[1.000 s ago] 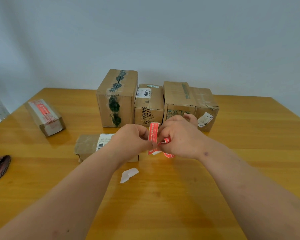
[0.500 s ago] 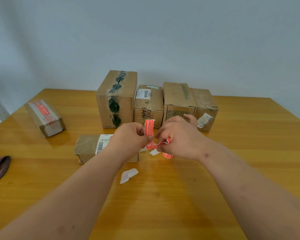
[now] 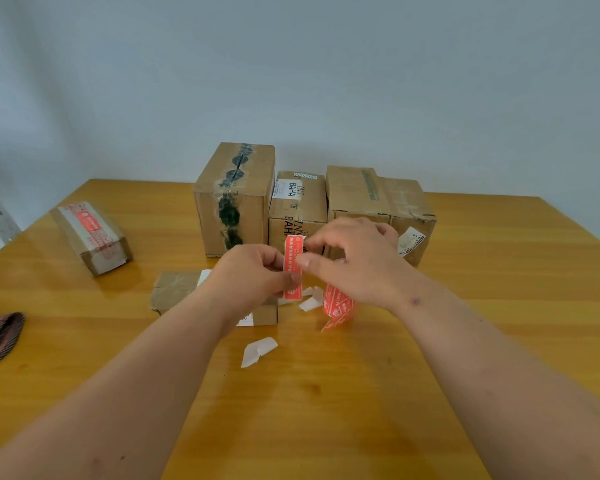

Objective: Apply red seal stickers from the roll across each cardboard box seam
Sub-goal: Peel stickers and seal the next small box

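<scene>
I am seeing the left hand (image 3: 253, 271) pinching a red rectangular seal sticker (image 3: 293, 267), holding it upright above the wooden table (image 3: 465, 306). The right hand (image 3: 355, 261) is touching its edge with thumb and fingertip, fingers loosely spread. The red sticker roll (image 3: 338, 304) is standing below it, beside a flat brown cardboard box (image 3: 177, 289).

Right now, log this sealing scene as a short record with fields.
left hand: left hand pinches the red sticker, held upright
right hand: right hand touches the sticker's edge with its fingers
roll: sticker roll stands on the table under the right hand
sealed: box at far left bears a red seal
next box: flat box, partly hidden by the left hand
litter: white backing scraps
</scene>
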`<state>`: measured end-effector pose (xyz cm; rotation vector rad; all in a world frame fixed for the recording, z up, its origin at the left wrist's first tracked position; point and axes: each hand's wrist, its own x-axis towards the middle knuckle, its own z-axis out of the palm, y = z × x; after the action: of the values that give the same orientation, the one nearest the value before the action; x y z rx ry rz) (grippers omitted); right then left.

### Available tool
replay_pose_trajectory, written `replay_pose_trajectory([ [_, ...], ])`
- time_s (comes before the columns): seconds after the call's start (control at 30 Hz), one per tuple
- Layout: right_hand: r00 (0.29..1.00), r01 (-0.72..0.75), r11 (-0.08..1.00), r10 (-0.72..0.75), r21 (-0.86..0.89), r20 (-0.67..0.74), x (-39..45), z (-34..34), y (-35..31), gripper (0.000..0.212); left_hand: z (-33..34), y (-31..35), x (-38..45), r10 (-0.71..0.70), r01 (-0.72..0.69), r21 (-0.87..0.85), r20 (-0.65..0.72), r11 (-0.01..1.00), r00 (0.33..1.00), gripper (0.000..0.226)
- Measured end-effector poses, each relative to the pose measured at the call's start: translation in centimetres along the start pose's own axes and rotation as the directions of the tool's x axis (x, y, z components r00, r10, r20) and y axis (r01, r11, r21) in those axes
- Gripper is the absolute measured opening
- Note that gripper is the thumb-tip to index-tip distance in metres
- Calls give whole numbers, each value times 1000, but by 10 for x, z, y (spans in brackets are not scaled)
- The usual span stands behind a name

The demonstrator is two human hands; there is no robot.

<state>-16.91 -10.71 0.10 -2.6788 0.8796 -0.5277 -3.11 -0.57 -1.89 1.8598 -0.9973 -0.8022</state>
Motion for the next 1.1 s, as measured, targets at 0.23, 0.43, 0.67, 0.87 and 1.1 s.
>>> replay_pose_trajectory([
  [0.23, 998, -60, 976, 60, 210, 7, 0, 0, -8, 21, -6, 0, -9, 13, -18, 49, 85, 999, 996, 9],
  [0.43, 996, -72, 974, 82, 216, -37, -3, 6, -18, 23, -6, -6, -13, 123, -101, 135, -164, 986, 979, 17],
  [0.67, 997, -53, 958, 68, 280, -42, -4, 13, -34, 28, -5, -3, -20, 195, -230, -82, -304, 970, 932, 12],
  [0.87, 996, -86, 921, 78, 381, 38, -2, 12, -34, 24, -11, -4, -22, 170, -218, -165, -260, 962, 950, 11],
  [1.1, 995, -91, 891, 66, 445, 72, -2, 3, -37, 20, -14, -4, -22, 176, -212, -159, -214, 964, 961, 7],
])
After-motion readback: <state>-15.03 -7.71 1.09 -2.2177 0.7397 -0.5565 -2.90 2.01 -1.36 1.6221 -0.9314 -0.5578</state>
